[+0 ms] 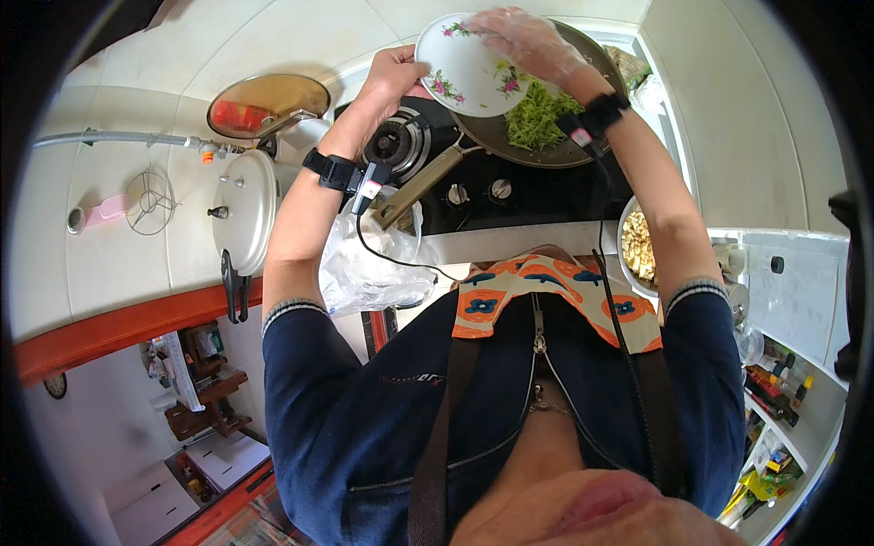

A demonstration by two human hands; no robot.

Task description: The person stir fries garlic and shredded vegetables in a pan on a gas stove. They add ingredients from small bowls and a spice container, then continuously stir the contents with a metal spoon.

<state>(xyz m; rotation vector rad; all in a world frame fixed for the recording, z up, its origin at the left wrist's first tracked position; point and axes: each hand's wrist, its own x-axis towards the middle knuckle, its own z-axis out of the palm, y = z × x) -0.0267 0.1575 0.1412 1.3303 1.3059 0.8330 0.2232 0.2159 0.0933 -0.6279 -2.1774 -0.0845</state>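
Observation:
My left hand [394,76] grips the rim of a white plate [459,65] with pink flower prints, tilted over a frying pan [471,133]. A few green shreds cling to the plate. My right hand [529,44], in a clear plastic glove, is at the plate's far right side, its fingers over the plate's surface; whether they touch it I cannot tell. Shredded green vegetable [543,116] lies heaped in the pan below. The pan's long handle [420,181] points toward me and to the left, across the black gas stove [546,194].
A bare burner [392,140] is left of the pan. A pressure cooker [247,211] and a glass lid [268,106] stand farther left. Plastic bags [372,266] lie at the counter's front. A bowl of chopped pale food [636,246] sits at right, below my forearm. Cables hang from both wristbands.

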